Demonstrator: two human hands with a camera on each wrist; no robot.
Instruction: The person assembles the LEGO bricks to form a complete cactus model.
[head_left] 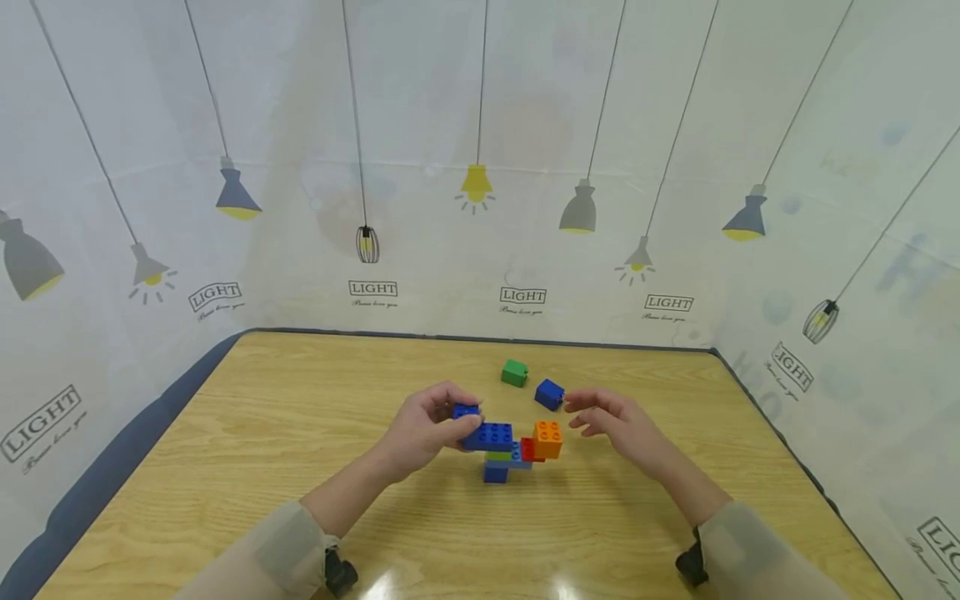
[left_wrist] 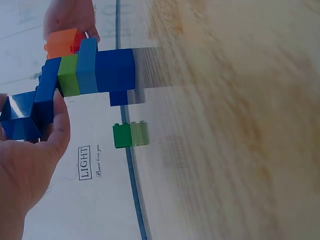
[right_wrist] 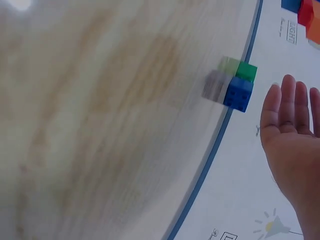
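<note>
In the head view, a stepped stack of toy building bricks stands on the table. At its foot is a blue brick (head_left: pixel 495 475), with a light-blue brick (head_left: pixel 521 458) and a lime-green brick (head_left: pixel 497 456) above. A long blue brick (head_left: pixel 493 435) lies over the lime one, bearing a smaller blue brick (head_left: pixel 465 410) at its left end. My left hand (head_left: pixel 418 429) grips these two upper blue bricks at that end. On the right side, a red brick (head_left: pixel 528 449) carries an orange brick (head_left: pixel 548 441). Just right of the orange brick, my right hand (head_left: pixel 628 429) holds nothing, fingers loosely extended.
Behind the stack lie a loose green brick (head_left: pixel 514 372) and a loose blue brick (head_left: pixel 550 394), the blue one nearer the right hand. A wooden table (head_left: pixel 300 400) spreads around them. Its far edge meets a pale curtain (head_left: pixel 427 250) printed with lamps.
</note>
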